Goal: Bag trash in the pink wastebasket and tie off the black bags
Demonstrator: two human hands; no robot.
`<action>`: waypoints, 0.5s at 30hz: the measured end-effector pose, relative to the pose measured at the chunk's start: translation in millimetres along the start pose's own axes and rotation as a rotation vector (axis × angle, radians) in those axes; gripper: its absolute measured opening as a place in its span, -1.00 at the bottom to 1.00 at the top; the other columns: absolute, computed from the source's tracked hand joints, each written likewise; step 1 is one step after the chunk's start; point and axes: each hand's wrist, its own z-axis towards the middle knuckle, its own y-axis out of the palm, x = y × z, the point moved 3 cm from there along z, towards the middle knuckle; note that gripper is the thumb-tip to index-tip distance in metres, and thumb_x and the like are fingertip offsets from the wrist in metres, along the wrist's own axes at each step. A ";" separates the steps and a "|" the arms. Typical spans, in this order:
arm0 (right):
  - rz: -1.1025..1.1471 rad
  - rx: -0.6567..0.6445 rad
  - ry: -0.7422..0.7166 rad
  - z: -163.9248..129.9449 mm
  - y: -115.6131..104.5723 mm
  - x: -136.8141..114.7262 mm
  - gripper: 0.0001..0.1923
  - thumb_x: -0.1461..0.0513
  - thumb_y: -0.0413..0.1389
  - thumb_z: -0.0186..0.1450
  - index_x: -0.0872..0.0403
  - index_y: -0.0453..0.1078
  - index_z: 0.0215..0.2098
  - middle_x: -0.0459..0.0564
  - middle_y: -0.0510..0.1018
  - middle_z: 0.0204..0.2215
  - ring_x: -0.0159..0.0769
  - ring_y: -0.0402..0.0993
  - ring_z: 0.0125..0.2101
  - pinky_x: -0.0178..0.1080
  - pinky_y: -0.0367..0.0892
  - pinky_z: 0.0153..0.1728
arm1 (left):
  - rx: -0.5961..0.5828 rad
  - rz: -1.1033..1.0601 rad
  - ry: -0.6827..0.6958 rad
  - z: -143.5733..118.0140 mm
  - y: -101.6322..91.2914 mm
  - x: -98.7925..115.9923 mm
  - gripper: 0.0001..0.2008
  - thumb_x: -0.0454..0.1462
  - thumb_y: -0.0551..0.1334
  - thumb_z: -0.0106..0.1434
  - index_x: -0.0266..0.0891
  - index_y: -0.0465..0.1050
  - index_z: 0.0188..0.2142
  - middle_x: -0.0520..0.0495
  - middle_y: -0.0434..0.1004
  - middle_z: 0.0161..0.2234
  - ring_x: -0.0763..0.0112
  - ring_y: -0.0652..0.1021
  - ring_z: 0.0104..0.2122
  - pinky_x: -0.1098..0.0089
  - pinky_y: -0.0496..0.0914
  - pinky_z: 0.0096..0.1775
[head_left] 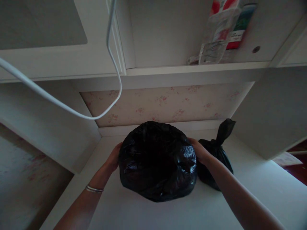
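A black plastic bag [155,188], spread into a wide round shape with a dark hollow in its middle, is between my hands above the white surface. Whether a bin stands inside it, I cannot see. My left hand [116,157] grips the bag's left side, its fingers mostly hidden behind the plastic. On the opposite side, my right hand [198,150] holds the bag near its upper right edge, fingertips out of sight. Just behind my right forearm sits a second black bag [213,148], tied in a knot with its top sticking up.
A white cable [72,110] hangs in a loop at the upper left. Overhead, a shelf [168,71] holds a clear plastic bottle [213,44] and a red and green box [240,30]. White side panels [268,111] flank the floral-papered wall [155,105].
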 end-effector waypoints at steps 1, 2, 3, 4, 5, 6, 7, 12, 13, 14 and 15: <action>-0.028 0.055 -0.024 -3.1 -5.2 -5.0 -0.54 -0.03 0.38 0.01 0.11 0.64 -0.25 0.12 0.73 -0.28 0.06 0.65 -0.21 0.08 0.50 -0.04 | 0.059 0.052 0.031 -1.0 -5.4 3.0 -0.72 -0.22 0.55 -0.12 -0.18 0.58 -0.41 -0.04 0.61 -0.46 0.06 0.60 -0.31 0.23 0.48 -0.29; -0.051 0.129 -0.050 -8.3 -10.8 -12.3 -0.50 -0.05 0.35 0.07 0.09 0.62 -0.14 0.13 0.72 -0.19 0.06 0.64 -0.13 0.10 0.47 0.04 | 0.131 0.094 0.073 -3.8 -10.5 8.3 -0.73 -0.20 0.54 -0.07 -0.17 0.56 -0.39 -0.02 0.59 -0.44 0.10 0.58 -0.29 0.26 0.46 -0.26; -0.081 0.208 -0.096 -16.1 -15.9 -22.6 -0.47 -0.09 0.31 0.15 0.06 0.60 -0.05 0.14 0.70 -0.10 0.06 0.61 -0.06 0.11 0.42 0.11 | 0.206 0.121 0.119 -9.3 -14.7 15.8 -0.74 -0.18 0.52 -0.01 -0.15 0.55 -0.36 -0.01 0.57 -0.40 0.13 0.57 -0.24 0.28 0.46 -0.20; -0.120 0.264 -0.159 -26.4 -19.2 -35.3 -0.46 -0.11 0.26 0.23 0.03 0.56 0.03 0.13 0.67 -0.01 0.04 0.58 0.01 0.11 0.37 0.17 | 0.269 0.152 0.182 -18.1 -17.1 25.5 -0.76 -0.17 0.50 0.05 -0.13 0.54 -0.32 -0.01 0.57 -0.35 0.15 0.56 -0.19 0.29 0.44 -0.12; -0.158 0.290 -0.232 -38.9 -20.0 -49.5 -0.49 -0.12 0.23 0.29 -0.02 0.55 0.07 0.10 0.64 0.07 0.02 0.55 0.06 0.08 0.33 0.21 | 0.301 0.188 0.258 -30.2 -16.9 37.0 -0.78 -0.15 0.47 0.12 -0.10 0.54 -0.27 -0.01 0.57 -0.29 0.17 0.56 -0.13 0.31 0.42 -0.03; -0.276 0.232 -0.400 -53.3 -15.7 -66.8 -0.53 -0.11 0.17 0.36 -0.05 0.55 0.08 0.11 0.62 0.09 0.03 0.54 0.08 0.07 0.34 0.20 | 0.300 0.222 0.335 -45.3 -13.8 49.2 -0.80 -0.15 0.46 0.16 -0.07 0.57 -0.24 -0.02 0.59 -0.22 0.17 0.55 -0.07 0.31 0.39 0.07; -0.402 0.058 -0.544 -68.1 -5.8 -81.8 -0.56 -0.09 0.13 0.42 -0.09 0.54 0.12 0.09 0.61 0.13 0.03 0.51 0.14 0.07 0.32 0.23 | 0.216 0.345 0.483 -63.1 -5.6 63.3 -0.81 -0.13 0.43 0.23 -0.06 0.62 -0.17 -0.06 0.62 -0.17 0.14 0.57 -0.06 0.26 0.38 0.11; -0.997 -0.682 -0.799 -117.8 48.8 -104.0 -0.14 -0.15 0.44 0.11 -0.09 0.45 0.31 0.15 0.55 0.24 0.23 0.32 0.33 0.33 -0.45 0.45 | -0.645 0.808 0.652 -141.1 60.2 85.7 -0.31 -0.01 0.56 0.08 0.05 0.56 0.22 -0.19 0.56 0.24 -0.21 0.54 0.19 -0.01 0.33 0.26; -1.079 -0.732 -0.790 -118.5 55.2 -102.2 -0.09 -0.12 0.50 0.03 -0.04 0.48 0.28 0.20 0.57 0.21 0.28 0.34 0.31 0.36 -0.52 0.43 | -0.750 0.890 0.630 -147.0 69.9 82.0 -0.21 0.01 0.57 0.05 0.02 0.51 0.27 -0.23 0.54 0.26 -0.26 0.54 0.19 -0.06 0.35 0.24; -1.140 -0.776 -0.775 -117.1 60.1 -100.0 -0.09 -0.06 0.55 -0.03 0.02 0.52 0.24 0.24 0.60 0.17 0.31 0.37 0.29 0.37 -0.50 0.42 | -0.818 0.958 0.610 -148.8 77.1 77.2 -0.17 0.01 0.58 0.04 -0.02 0.48 0.30 -0.27 0.55 0.25 -0.29 0.56 0.17 -0.09 0.38 0.20; -1.180 -0.813 -0.750 -114.4 63.4 -98.3 -0.13 0.02 0.57 -0.07 0.06 0.56 0.18 0.26 0.63 0.13 0.31 0.42 0.24 0.37 -0.39 0.43 | -0.853 0.989 0.591 -147.2 81.6 72.1 -0.19 -0.03 0.58 0.05 -0.07 0.49 0.28 -0.31 0.59 0.20 -0.29 0.59 0.12 -0.09 0.42 0.15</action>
